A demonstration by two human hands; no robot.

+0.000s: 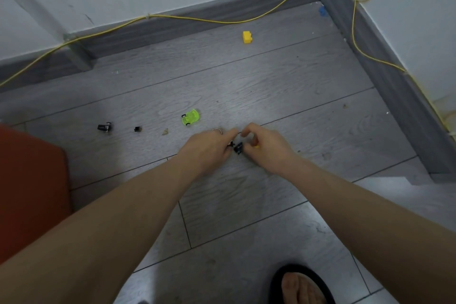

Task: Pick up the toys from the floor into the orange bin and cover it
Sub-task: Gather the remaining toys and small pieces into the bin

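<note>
green toy car (pixel 190 117), yellow block (pixel 247 37) on floor; orange bin (pixel 29 190) left.

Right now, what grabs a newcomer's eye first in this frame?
Both hands, left hand and right hand, meet mid-floor over a small black toy. A neon green toy car lies just beyond them, and a yellow block sits near the far baseboard. The orange bin fills the left edge.

Grey plank floor (pixel 246 86) carries green car (pixel 190 117), yellow block (pixel 247 37), black pieces (pixel 105 127).
</note>
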